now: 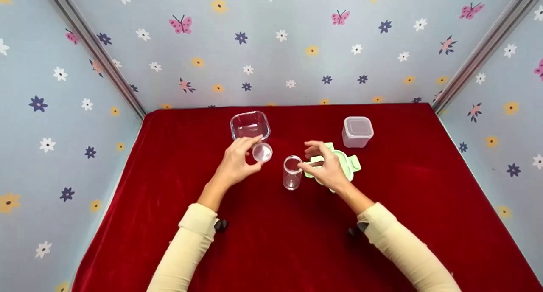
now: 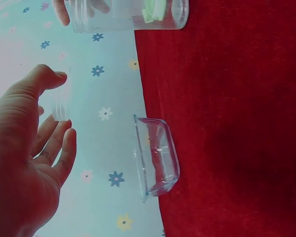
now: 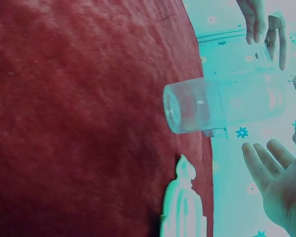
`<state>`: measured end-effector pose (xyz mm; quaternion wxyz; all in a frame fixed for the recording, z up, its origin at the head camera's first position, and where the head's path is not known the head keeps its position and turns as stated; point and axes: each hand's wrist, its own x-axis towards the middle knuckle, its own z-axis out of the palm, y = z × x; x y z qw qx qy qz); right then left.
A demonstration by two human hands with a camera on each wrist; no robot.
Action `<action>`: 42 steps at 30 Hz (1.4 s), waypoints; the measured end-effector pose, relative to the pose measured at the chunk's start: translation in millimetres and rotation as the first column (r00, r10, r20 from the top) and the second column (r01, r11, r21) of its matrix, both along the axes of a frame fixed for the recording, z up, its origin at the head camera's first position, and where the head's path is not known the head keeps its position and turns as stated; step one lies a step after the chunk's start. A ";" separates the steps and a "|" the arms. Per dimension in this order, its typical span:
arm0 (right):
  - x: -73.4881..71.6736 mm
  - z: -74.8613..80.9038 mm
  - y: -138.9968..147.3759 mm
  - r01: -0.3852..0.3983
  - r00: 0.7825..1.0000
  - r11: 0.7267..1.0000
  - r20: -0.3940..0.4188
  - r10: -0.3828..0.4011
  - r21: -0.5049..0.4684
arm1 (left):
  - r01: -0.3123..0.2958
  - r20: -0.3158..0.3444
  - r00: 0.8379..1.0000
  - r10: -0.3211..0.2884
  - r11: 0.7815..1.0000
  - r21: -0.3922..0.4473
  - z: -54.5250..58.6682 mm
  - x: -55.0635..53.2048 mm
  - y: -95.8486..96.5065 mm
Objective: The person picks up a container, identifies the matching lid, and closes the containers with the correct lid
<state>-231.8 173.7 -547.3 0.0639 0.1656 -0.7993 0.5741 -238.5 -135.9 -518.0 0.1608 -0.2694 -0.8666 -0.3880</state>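
Presently, the left hand (image 1: 236, 162) pinches a clear round lid (image 1: 263, 152) between thumb and fingers, held off the table (image 1: 292, 245); the clear jar (image 1: 292, 179) stands upright near the table's middle, its mouth uncovered; the right hand (image 1: 328, 169) is at the jar's rim, fingers spread wide, thumb close to the glass, contact not confirmed; a green lid (image 1: 347, 164) lies on the table partly beneath that hand; a square glass dish (image 1: 266, 128) sits toward the far edge, left of centre; a frosted box (image 1: 357, 136) sits toward the same edge, nearer the far right corner; in judgement, the step in hand appears to be fitting lid to jar, not yet done; the next move probably calls for steadying the jar and bringing the lid level over its mouth.
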 end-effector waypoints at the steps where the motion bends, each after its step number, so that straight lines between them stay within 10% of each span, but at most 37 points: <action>1: -0.5 2.1 0.7 0.005 1.000 1.000 -0.001 -0.005 0.000 | 0.001 -0.005 1.000 -0.001 1.000 -0.001 1.7 -0.3 0.8; 42: -13.1 30.6 7.0 -0.090 0.954 0.983 0.269 0.131 -0.158 | 0.090 -0.317 0.946 -0.072 0.995 0.041 10.1 6.7 43.3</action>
